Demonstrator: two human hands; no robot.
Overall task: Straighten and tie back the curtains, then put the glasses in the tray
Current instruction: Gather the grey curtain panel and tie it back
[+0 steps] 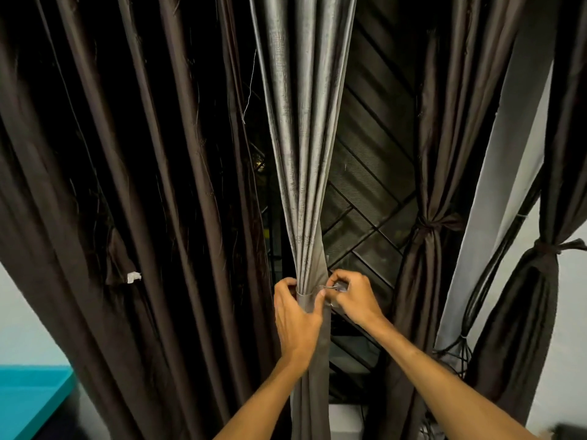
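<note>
A: While the left hand is gripping the gathered grey curtain at its waist, where is the band sitting?

B: The band is wrapping the bundle right under that hand's thumb. Its end is coming out on the right side, meeting the right hand.

A: And what is that hand doing?

B: It is pinching a small metal hook at the band's end, fingers curled round it. Neither hand is lying free.

A: So which way is the next move running?

B: Sideways, I am judging. The curtain's long axis is hanging straight up and down, the band is crossing it level, and the fastening is lying just right of the bundle. The right hand is nearer it; the left is only holding the folds together.

A: What else is waiting?

B: The brown curtain at left is hanging loose, while the tied curtains at right are already sitting knotted. Glasses and tray are not showing.
</note>
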